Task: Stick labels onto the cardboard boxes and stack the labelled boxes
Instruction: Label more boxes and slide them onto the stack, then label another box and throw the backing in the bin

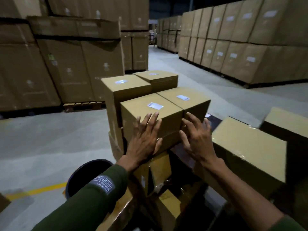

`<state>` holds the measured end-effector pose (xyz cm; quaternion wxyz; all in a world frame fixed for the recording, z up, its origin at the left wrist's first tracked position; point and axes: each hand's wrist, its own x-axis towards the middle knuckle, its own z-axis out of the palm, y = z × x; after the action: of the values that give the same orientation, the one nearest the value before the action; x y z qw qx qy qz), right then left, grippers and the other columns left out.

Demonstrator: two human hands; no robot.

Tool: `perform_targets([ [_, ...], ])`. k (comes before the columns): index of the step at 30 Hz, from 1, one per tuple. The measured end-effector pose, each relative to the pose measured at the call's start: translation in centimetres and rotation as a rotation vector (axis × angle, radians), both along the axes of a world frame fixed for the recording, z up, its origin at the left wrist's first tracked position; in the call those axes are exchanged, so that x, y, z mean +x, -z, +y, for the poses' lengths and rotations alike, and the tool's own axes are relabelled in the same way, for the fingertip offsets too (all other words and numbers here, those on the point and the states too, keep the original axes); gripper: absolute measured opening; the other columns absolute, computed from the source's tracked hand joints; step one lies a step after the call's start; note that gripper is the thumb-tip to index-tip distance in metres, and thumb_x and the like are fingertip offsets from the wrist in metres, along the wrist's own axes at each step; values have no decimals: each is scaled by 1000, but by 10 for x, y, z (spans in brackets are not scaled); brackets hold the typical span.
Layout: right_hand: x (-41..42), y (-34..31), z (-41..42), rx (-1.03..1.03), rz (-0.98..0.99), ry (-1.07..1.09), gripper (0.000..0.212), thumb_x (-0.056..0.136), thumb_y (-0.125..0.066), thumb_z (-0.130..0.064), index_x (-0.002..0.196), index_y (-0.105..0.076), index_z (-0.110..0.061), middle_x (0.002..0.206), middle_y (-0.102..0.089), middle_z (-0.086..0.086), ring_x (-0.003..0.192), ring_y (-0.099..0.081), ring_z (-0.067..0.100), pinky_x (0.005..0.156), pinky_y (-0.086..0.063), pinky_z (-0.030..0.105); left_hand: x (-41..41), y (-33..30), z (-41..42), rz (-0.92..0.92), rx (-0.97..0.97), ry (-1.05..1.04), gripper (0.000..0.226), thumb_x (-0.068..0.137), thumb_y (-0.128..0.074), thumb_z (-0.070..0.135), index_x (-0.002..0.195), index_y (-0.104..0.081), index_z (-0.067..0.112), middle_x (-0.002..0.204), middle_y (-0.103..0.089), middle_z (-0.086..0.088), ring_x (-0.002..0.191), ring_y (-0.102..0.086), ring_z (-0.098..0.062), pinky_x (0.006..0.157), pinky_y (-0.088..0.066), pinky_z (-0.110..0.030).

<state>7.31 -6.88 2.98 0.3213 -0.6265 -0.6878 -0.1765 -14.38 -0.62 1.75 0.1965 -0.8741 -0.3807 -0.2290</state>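
A person in a dark green sleeve [93, 194] squares up a labelled cardboard box [150, 117] on a growing stack in a warehouse aisle. The left hand [144, 139] lies flat, fingers straight and spread, against the near face of the box, gripping nothing. The right hand [197, 139] is also open, fingers splayed and slightly bent at the box's near right corner; whether it touches the cardboard cannot be told. A white label [155, 105] sits on top of this box, and the neighbouring box [186, 100] just to its right, touching it, carries a label [183, 97] too. Two more labelled boxes stand behind: one on the far left [126, 88] and one further back [158, 79]. Four boxes of the top layer thus appear labelled and stacked, with further boxes beneath them. Work seems to remain: on the right, a nearer box [248, 150] and another beyond it [288, 124] show no label on their visible tops and sit apart from the stack. A dark round bin [78, 179] stands on the floor at the near left, beside a yellow floor line [41, 190], and tall pallet loads of cartons [233, 44] fill the background
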Motion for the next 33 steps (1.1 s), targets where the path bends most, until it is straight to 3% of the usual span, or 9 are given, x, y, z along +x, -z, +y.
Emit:
perform_targets([
  [5,72,4,-55,-79,33,244,60,91,-37,-52,139,-49,-17,153,-40,7,135,-47,25,113,-18,66,69,0,-22,90,-45,63,71,93,-42,47,151,-29,8,163,-12,-16,150,-8,-34,115,-17,-61],
  [8,109,16,-91,-168,60,363,60,93,-42,-55,142,-45,-19,154,-38,7,134,-48,26,110,-12,72,108,9,-36,158,-101,114,69,94,-34,51,150,-33,10,162,-16,-15,149,-15,-34,114,-18,-62],
  [11,145,35,-123,-348,69,502,70,93,-46,-59,151,-30,-22,162,-22,6,147,-27,24,112,-8,73,145,20,-47,230,-152,184,71,92,-29,55,148,-35,12,161,-22,-14,147,-21,-32,112,-21,-66],
  [14,169,50,-143,-561,99,522,79,94,-42,-62,156,-12,-24,166,-2,2,152,2,20,116,-5,67,171,31,-44,312,-198,220,75,92,-33,61,151,-32,14,163,-15,-12,149,-16,-30,113,-12,-68],
  [21,173,57,-158,-624,129,493,82,94,-54,-51,157,-5,-28,165,8,-7,151,8,16,114,-29,52,212,31,-4,359,-219,336,94,91,-42,68,156,1,16,161,20,-7,149,15,-28,110,16,-67],
  [25,171,59,-151,-583,104,520,87,92,-59,-48,156,-4,-28,164,9,-7,151,8,16,113,-36,47,230,31,19,413,-234,412,106,86,-47,73,154,13,19,157,28,-5,147,22,-28,104,18,-73],
  [28,168,65,-144,-556,86,572,91,90,-61,-49,156,-3,-28,164,9,-4,151,7,18,112,-39,42,237,37,26,470,-316,494,113,83,-56,70,154,17,20,154,32,-1,144,29,-25,108,8,-71],
  [30,167,69,-140,-535,75,609,91,90,-62,-48,156,-2,-30,164,9,-5,151,7,18,109,-43,40,236,46,29,389,-398,570,110,84,-62,61,155,12,19,157,26,2,145,24,-21,115,-17,-59],
  [33,166,79,-137,-457,77,645,85,91,-65,-33,155,-10,-31,165,0,-8,152,0,17,98,-51,34,233,61,33,215,-397,657,92,92,-62,40,156,2,21,162,11,3,150,11,-19,94,-54,-40],
])
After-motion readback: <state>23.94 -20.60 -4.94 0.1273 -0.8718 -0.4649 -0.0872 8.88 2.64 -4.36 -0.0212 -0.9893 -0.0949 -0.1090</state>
